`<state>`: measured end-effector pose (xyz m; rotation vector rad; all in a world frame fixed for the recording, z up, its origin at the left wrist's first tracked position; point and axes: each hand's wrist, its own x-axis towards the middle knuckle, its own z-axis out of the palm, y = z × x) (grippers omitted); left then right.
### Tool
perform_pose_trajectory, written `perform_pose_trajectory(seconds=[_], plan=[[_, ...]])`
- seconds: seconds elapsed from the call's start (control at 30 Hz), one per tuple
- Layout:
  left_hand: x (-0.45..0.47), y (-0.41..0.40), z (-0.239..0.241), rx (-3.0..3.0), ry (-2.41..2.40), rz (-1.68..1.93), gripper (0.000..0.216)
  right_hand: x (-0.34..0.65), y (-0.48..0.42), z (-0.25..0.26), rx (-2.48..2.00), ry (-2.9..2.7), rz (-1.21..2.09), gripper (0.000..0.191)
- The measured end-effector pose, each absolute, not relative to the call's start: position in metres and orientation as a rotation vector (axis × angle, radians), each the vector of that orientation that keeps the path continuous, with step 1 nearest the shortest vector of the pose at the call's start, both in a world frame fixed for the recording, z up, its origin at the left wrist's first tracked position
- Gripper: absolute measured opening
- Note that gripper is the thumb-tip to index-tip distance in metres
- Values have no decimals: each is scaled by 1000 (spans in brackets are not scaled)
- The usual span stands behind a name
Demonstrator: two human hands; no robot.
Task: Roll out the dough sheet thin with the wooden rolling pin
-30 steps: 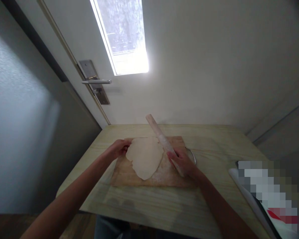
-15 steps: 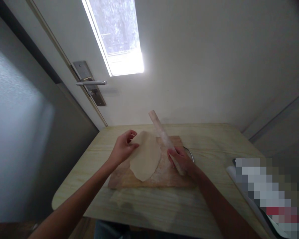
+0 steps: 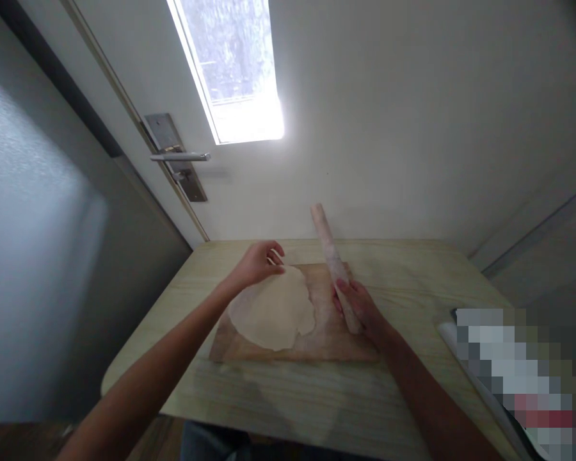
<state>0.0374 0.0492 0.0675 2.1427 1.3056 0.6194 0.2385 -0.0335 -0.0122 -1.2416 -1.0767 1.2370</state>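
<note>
Dough sheet [image 3: 271,317] sits lower centre of frame, spread over the left and middle of the wooden board [image 3: 338,347], right edge ragged. Left hand [image 3: 263,261] is at its top edge; thumb and forefinger look apart, but can't tell if any fingers pinch dough. Right hand [image 3: 358,301] has fingers wrapped around the rolling pin [image 3: 326,237], which slants to the right of the sheet, off the dough; can't tell if its near end touches the board. Step, my read: left-hand adjustment of the sheet, pin parked. Next move would call for sheet flat, left fingers clear, before pin meets dough.
</note>
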Motion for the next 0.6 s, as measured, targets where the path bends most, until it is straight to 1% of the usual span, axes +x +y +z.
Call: perform_pose_trajectory(seconds=[0.07, 0.1, 0.2, 0.27, 0.33, 0.43, 0.6], plan=[[40, 52, 47, 2252, 1409, 638, 13, 237, -34, -12, -1249, -1091, 1231, 47], [41, 51, 38, 2275, 1426, 652, 15, 237, -34, -12, -1252, -1099, 1227, 47], [40, 39, 15, 2422, 1291, 593, 30, 237, -33, -13, -1263, -1113, 1221, 48], [36, 27, 2, 2588, 1118, 471, 41, 236, -33, -14, -1267, -1116, 1223, 48], [30, 13, -8, 2718, 1004, 338, 46, 235, -33, -14, -1270, -1121, 1229, 48], [18, -6, -11, 2804, 956, 204, 52, 234, -33, -13, -1271, -1141, 1238, 48], [-3, -23, -1, 2850, 781, 80, 64, 234, -34, -13, -1289, -1169, 1232, 46]])
